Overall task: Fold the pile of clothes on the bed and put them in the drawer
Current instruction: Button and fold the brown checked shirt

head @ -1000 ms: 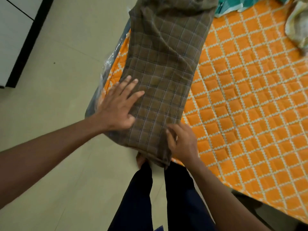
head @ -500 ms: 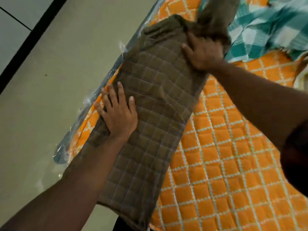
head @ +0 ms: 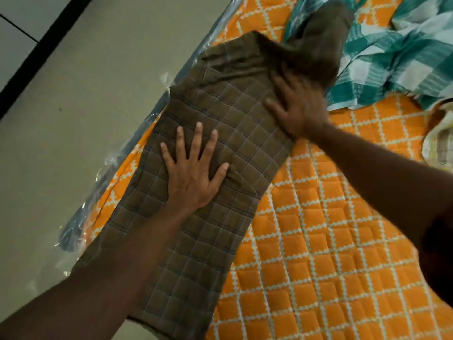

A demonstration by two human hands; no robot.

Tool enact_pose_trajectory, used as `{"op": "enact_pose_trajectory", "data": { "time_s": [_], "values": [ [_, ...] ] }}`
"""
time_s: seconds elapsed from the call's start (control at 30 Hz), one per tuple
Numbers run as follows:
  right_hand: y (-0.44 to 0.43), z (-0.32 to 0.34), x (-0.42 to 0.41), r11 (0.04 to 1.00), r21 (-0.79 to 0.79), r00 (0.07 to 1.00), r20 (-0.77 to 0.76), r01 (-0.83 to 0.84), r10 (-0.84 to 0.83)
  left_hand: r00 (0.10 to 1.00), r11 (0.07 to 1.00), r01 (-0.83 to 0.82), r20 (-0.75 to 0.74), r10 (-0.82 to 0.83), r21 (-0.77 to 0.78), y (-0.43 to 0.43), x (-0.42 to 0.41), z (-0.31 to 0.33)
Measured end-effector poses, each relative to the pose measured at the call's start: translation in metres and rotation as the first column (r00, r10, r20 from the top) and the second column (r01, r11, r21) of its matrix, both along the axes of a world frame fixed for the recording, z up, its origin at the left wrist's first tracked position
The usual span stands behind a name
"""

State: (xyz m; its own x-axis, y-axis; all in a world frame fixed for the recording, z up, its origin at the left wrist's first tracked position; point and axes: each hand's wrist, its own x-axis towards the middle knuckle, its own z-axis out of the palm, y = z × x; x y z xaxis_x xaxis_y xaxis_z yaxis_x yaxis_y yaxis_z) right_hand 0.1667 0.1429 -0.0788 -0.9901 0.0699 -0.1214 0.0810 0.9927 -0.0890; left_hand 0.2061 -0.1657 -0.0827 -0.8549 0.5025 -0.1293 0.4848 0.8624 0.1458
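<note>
A brown checked garment (head: 220, 133) lies folded into a long strip along the left edge of the bed (head: 331, 241), which has an orange quilted cover. My left hand (head: 193, 173) presses flat on the garment's middle, fingers spread. My right hand (head: 299, 106), blurred, rests flat on the garment's upper part, just below a bunched section (head: 318, 40) of the same cloth. Neither hand grips anything.
A teal and white checked cloth (head: 392, 57) lies crumpled at the top right of the bed. A pale yellowish cloth (head: 441, 143) shows at the right edge. Clear plastic wrap (head: 117, 158) hangs off the bed's left side above the beige floor (head: 73, 119).
My right hand has slid down from the bunched top of the garment onto its upper flat part. My left hand has stayed pressed on the middle. The view has shifted slightly.
</note>
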Motion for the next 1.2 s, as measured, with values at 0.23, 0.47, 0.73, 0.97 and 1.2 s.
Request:
{"op": "enact_pose_trajectory", "data": {
  "time_s": [0.23,0.47,0.73,0.97,1.2],
  "values": [
    [-0.001,0.011,0.003,0.914,-0.165,0.892,-0.212,0.370,-0.399,0.983,0.957,0.182,-0.076,-0.169,0.224,-0.011,0.046,0.029],
    [-0.028,-0.001,0.038,0.225,-0.701,0.377,0.067,0.677,-0.924,0.984,0.988,0.150,0.103,-0.146,-0.032,-0.013,0.124,0.021],
    [0.019,0.018,0.013,0.505,-0.456,0.575,0.018,0.733,-0.818,0.976,0.980,0.160,0.171,-0.139,-0.119,-0.011,0.134,0.016],
    [0.056,0.046,-0.011,0.733,-0.184,0.733,-0.083,0.654,-0.675,0.969,0.972,0.203,0.167,-0.183,-0.115,-0.016,0.134,0.009],
    [0.051,0.031,-0.003,0.684,-0.230,0.696,-0.041,0.692,-0.717,0.965,0.968,0.232,0.145,-0.217,-0.096,-0.019,0.136,0.004]
  ]
}}
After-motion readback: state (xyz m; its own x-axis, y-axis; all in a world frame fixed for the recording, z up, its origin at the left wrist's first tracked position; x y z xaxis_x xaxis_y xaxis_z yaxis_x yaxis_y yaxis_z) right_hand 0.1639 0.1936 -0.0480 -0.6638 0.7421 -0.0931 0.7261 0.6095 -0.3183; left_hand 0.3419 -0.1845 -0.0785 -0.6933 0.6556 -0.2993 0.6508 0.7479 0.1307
